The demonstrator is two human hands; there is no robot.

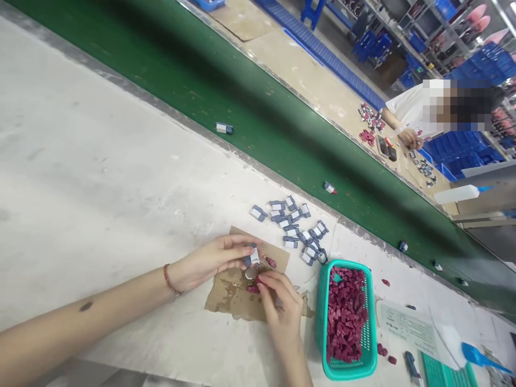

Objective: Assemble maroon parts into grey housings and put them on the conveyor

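Note:
My left hand (223,257) pinches a small blue-grey and white plastic part (253,255) over a cardboard sheet (229,298). Close by, the fingertips of my right hand (284,301) are closed at a small dark red piece (253,289), partly hidden by the fingers. Between the hands sits a small round silvery container (250,274) on the cardboard. Another dark red piece (271,262) lies just beyond it. Several blue-grey and white parts (291,228) form a loose group on the table past my hands.
To the right stands a green basket (321,322) of dark red pieces (346,317). A green conveyor belt (274,129) crosses beyond the table, carrying a few scattered parts (224,128). Across it, a co-worker (415,107) handles small parts. A white bottle (457,194) with a blue tip is at right.

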